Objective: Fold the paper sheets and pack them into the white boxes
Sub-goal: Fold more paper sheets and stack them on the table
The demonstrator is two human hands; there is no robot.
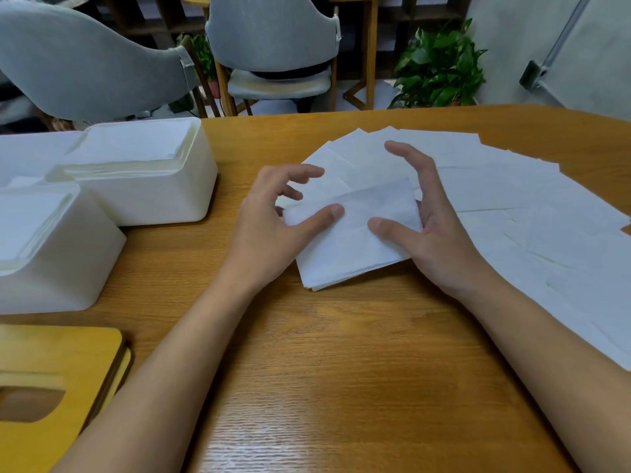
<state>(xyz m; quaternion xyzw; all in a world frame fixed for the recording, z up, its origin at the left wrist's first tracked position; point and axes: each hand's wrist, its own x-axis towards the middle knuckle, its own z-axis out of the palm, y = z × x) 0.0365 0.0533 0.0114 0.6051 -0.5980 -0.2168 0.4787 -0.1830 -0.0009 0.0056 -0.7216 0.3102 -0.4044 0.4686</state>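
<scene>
A small stack of folded white paper sheets lies on the wooden table in the middle. My left hand is at its left edge, thumb pressing on top and fingers curled over the far corner. My right hand is at its right edge, thumb on top, fingers arched above the far side. Unfolded white sheets fan out behind and to the right. Two white boxes stand at the left: the far one and the near one, both holding folded paper.
Two yellow wooden lids, the top one with an oval slot, lie stacked at the near left corner. Grey chairs and a potted green plant stand beyond the table's far edge.
</scene>
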